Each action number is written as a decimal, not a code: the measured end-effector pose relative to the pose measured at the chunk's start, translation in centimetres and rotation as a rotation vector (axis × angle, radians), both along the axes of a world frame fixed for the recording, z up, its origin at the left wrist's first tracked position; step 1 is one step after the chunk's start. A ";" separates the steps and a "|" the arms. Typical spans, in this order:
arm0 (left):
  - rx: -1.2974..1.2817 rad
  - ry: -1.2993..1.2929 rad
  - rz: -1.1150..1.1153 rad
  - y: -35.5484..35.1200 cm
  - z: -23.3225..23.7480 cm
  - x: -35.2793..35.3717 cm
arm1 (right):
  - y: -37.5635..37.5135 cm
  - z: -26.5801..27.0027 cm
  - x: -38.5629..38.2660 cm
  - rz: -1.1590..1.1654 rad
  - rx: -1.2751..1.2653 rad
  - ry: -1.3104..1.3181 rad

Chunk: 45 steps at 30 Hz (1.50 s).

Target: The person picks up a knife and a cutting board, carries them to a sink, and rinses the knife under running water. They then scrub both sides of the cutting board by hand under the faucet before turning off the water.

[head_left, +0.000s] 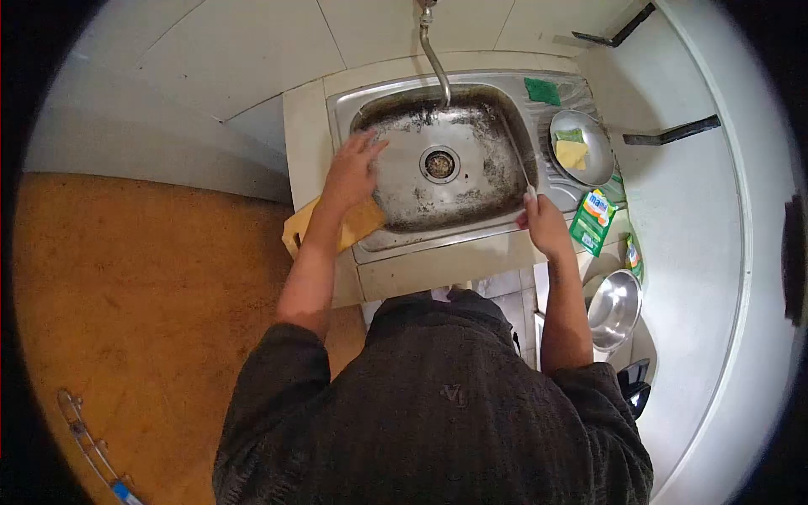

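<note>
Right hand (547,225) at right side of sink (480,168), near corner, fingers closed round the near end of a thin, long thing, probably a knife (526,173); too slim and blurred here to confirm, so handle and edge are a guess. Left hand (355,172) over left side of sink, fingers loosely spread, nothing visible in the grip. Step seems to be handling the knife at the sink. To do it well: firm grip on the handle end only, fingers clear of the blade, edge turned from the left hand, which is better off well back on its own side of the sink. Wet steel is likely slippery, so slow, small wrist turns are best, and no knocking the tip on the sink wall. Board (364,223) sits across the near left corner of sink, partly under the left forearm; can't tell if the arm touches it, and a bump could shift it. Looks: knife is narrow, pale at the gripped end, thin greyish line beyond, slanting away along the right wall of sink. Board is yellowish-brown, flat, with a slot at its outer end.
</note>
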<state>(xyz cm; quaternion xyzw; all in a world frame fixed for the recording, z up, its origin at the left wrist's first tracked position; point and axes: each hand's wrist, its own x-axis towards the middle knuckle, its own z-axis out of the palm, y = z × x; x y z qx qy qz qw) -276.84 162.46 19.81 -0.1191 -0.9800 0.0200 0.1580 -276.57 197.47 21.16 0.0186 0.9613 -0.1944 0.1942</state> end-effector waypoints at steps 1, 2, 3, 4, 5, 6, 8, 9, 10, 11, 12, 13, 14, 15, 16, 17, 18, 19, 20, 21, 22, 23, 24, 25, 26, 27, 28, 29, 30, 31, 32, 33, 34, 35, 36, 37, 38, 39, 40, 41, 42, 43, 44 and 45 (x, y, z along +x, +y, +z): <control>0.758 -0.265 0.011 0.7 0.9 0.0 | 0.2 1.9 0.1 -0.125 -0.519 -0.158; 1.518 -0.529 0.024 1.5 1.8 0.4 | 0.4 3.3 0.4 -0.250 -1.035 -0.331; 1.514 -0.522 0.037 1.9 2.6 1.0 | 0.8 3.6 0.6 -0.239 -1.040 -0.341; 1.856 -0.599 -0.002 2.2 3.6 1.7 | 1.3 3.8 0.8 -0.224 -1.258 -0.391; 2.197 -0.670 -0.055 2.6 4.2 2.2 | 1.9 3.9 0.9 -0.205 -1.477 -0.438; 2.189 -0.658 -0.054 3.7 3.9 2.9 | 2.6 3.0 0.5 -0.303 -1.483 -0.554; 0.328 -0.121 0.168 6.5 3.6 4.2 | 2.8 0.8 0.3 0.001 -0.817 -0.248; 0.322 -0.105 0.174 7.2 4.4 4.8 | 3.0 0.8 0.0 0.257 -0.136 0.065; 0.437 -0.086 0.020 7.8 5.3 5.5 | 3.7 1.0 0.6 -0.039 -0.784 -0.194; 0.549 -0.068 -0.138 8.4 6.3 5.9 | 4.4 2.0 0.8 -0.030 -0.791 -0.188; 0.544 -0.063 -0.134 9.0 6.5 6.1 | 5.0 2.6 1.1 -0.121 -1.154 -0.370; 1.153 -0.291 -0.001 9.6 6.6 6.6 | 5.5 2.8 1.4 -0.217 -1.508 -0.564; 1.760 -0.517 0.150 10.2 6.6 7.2 | 6.1 2.0 1.3 -0.209 -1.650 -0.658; 1.764 -0.507 0.165 10.5 6.2 8.4 | 6.5 1.4 1.4 -0.202 -1.644 -0.674; 0.906 -0.250 0.151 10.3 5.3 9.3 | 6.7 0.9 1.3 -0.169 -1.420 -0.605; 0.039 0.006 0.125 10.1 5.3 9.6 | 6.6 0.8 0.7 -0.130 -1.204 -0.521; 0.032 0.019 0.135 10.2 5.2 10.2 | 7.1 0.7 0.7 -0.151 -1.313 -0.643; 0.525 -0.062 0.182 10.4 5.0 10.6 | 7.4 0.5 0.9 -0.134 -1.316 -0.637; 1.025 -0.146 0.216 10.6 4.8 11.0 | 7.7 0.7 1.3 -0.138 -1.526 -0.691; 1.030 -0.136 0.218 10.1 4.5 11.3 | 7.9 0.9 1.7 -0.146 -1.734 -0.746; 0.939 -0.124 0.215 9.2 4.4 11.7 | 8.0 1.1 1.8 -0.027 -1.876 -0.788; 0.849 -0.113 0.212 8.4 4.0 12.2 | 8.1 1.4 1.9 -0.021 -1.869 -0.785; 0.854 -0.106 0.211 7.6 3.2 12.4 | 8.0 1.8 2.0 0.018 -1.924 -0.769; 0.990 -0.126 0.273 6.8 2.2 12.6 | 7.9 2.2 2.2 0.058 -1.981 -0.753; 1.123 -0.152 0.337 6.0 1.6 12.8 | 7.7 3.0 2.4 -0.015 -1.960 -0.800; 1.123 -0.151 0.336 5.1 1.1 12.9 | 7.5 2.6 2.4 -0.015 -1.960 -0.800; 0.984 -0.156 0.348 4.1 0.5 13.2 | 7.2 2.0 2.2 0.094 -1.228 -0.328; 0.850 -0.167 0.368 3.5 0.2 14.1 | 6.4 1.9 2.6 0.181 -0.467 0.093; 0.851 -0.172 0.382 2.7 0.0 14.9 | 5.6 2.5 2.9 0.154 -0.114 0.090; 0.878 -0.164 0.440 1.8 -0.2 15.3 | 5.0 2.3 3.6 0.162 -0.115 0.085; 0.906 -0.155 0.497 1.0 -0.4 15.6 | 4.8 2.0 4.5 0.102 -0.363 0.078; 0.912 -0.155 0.506 -0.1 -0.7 15.9 | 4.6 1.7 5.0 0.039 -0.607 0.069; 0.916 -0.164 0.570 -1.4 -1.1 16.4 | 4.4 1.4 5.1 0.073 -0.582 0.040; 0.918 -0.175 0.632 -2.7 -1.6 17.0 | 4.3 0.7 5.1 0.076 -0.574 0.032; 0.922 -0.179 0.634 -3.7 -2.0 17.4 | 4.2 -0.1 5.1 0.004 -0.798 -0.035; 0.865 -0.199 0.717 -4.8 -2.3 17.6 | 4.0 -0.9 5.1 -0.073 -1.024 -0.101; 0.806 -0.218 0.796 -5.8 -2.9 17.7 | 3.4 -0.4 5.3 -0.097 -1.024 -0.124; 0.808 -0.223 0.793 -6.6 -3.8 17.7 | 2.8 0.1 5.5 -0.102 -1.020 -0.124; 0.825 -0.232 0.891 -7.3 -4.7 17.7 | 2.2 0.7 5.8 -0.124 -1.044 -0.135; 0.841 -0.240 0.988 -7.8 -5.4 17.8 | 1.8 1.1 6.0 -0.146 -1.068 -0.145; 0.841 -0.248 0.983 -8.4 -6.1 17.8 | 1.6 1.2 6.3 -0.137 -1.071 -0.155; 0.877 -0.306 1.022 -8.9 -6.8 17.7 | 1.2 1.5 6.6 -0.146 -1.069 -0.151; 0.912 -0.365 1.058 -9.3 -7.1 17.4 | 0.8 1.8 6.8 -0.170 -1.050 -0.147; 0.911 -0.373 1.048 -9.6 -7.4 17.0 | 0.5 2.0 7.0 -0.196 -1.032 -0.144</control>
